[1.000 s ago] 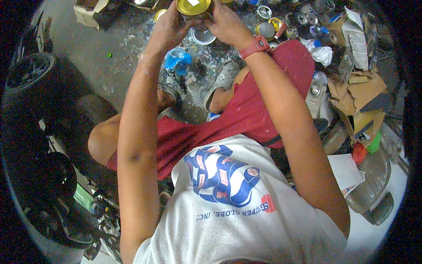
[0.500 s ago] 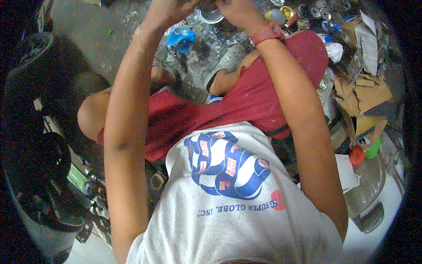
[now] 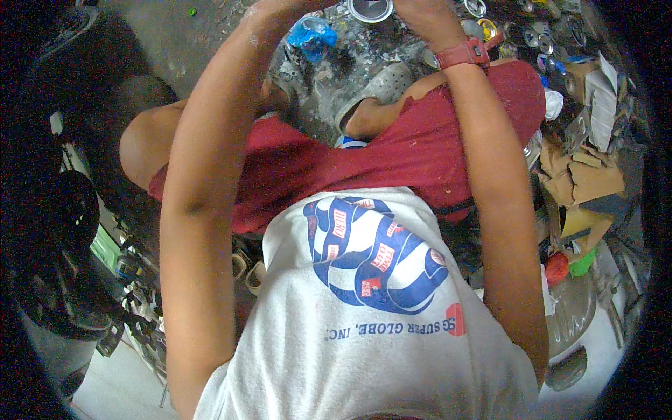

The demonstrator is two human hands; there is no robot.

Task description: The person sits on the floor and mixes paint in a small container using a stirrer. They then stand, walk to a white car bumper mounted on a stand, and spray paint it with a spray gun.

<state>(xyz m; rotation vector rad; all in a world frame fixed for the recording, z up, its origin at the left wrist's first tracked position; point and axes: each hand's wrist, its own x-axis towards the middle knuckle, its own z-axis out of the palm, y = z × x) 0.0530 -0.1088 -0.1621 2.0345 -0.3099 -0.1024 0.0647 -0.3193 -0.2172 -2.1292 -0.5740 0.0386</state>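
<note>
left hand [image 3: 297,5] and right hand [image 3: 428,19] cropped by the top edge, either grip's state impossible to tell, round silver-rimmed grey disc [image 3: 369,10] between them at top centre, white T-shirt [image 3: 378,357] with blue printed lettering [image 3: 392,327] below

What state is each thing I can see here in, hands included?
Left hand: partly cut off by the top edge; grip can't be told.
Right hand: also near the top edge; grip unclear.
Red wristwatch: strapped on the right wrist.
Blue plastic: crumpled, on the floor.
Pale round rim: partly out of frame; open or lidded unclear.
Grey clog: worn.
Brown cardboard: torn.
</note>
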